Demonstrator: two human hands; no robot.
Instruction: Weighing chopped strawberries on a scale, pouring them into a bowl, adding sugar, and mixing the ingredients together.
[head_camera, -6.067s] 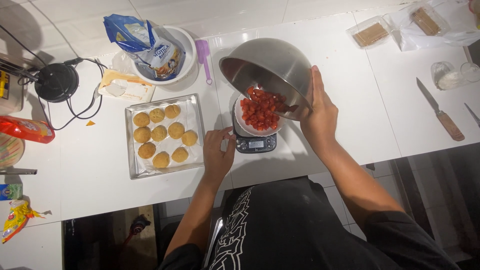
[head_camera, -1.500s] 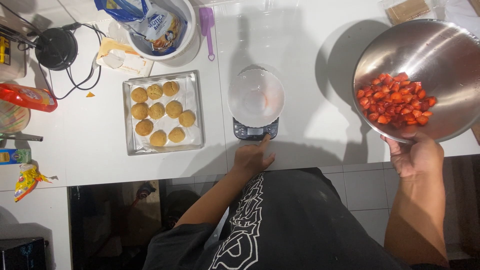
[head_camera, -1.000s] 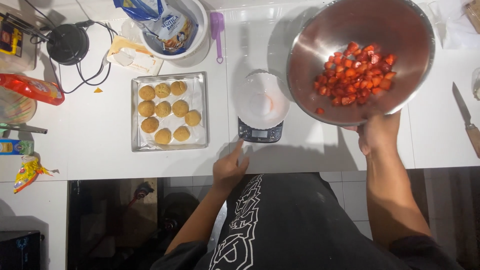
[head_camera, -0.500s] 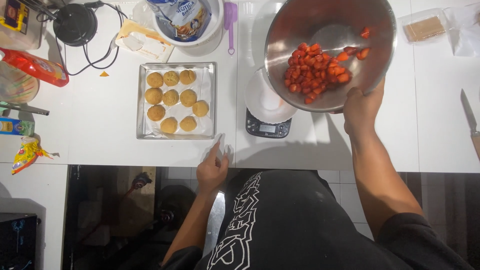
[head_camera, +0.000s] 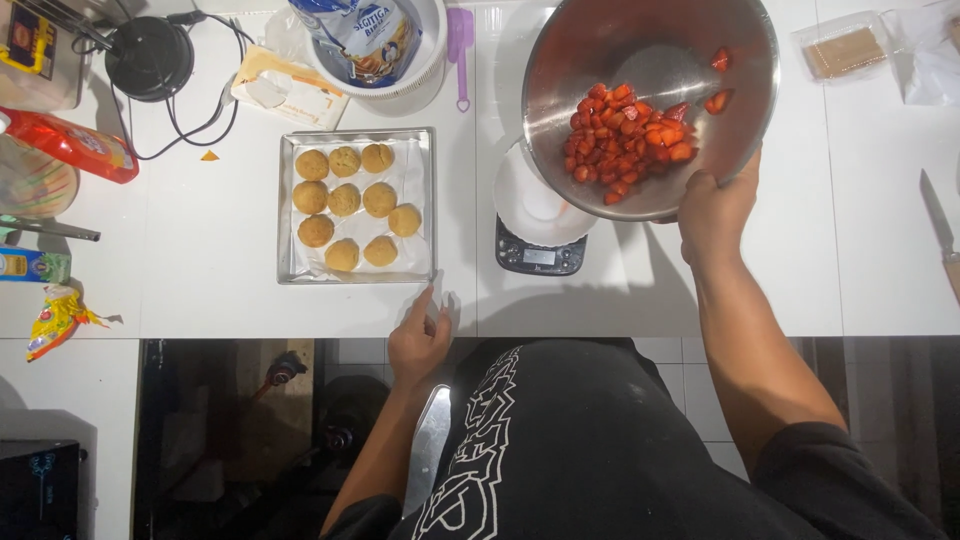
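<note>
White counter (head_camera: 200, 260); right hand (head_camera: 715, 205) under tilted bowl (head_camera: 650, 100)

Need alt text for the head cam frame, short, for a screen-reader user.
Seen from above, a person's right hand holds a tilted steel bowl of chopped strawberries over a white dish on a kitchen scale. The left hand rests at the white counter's edge, near a tray of nine round cookies.
</note>
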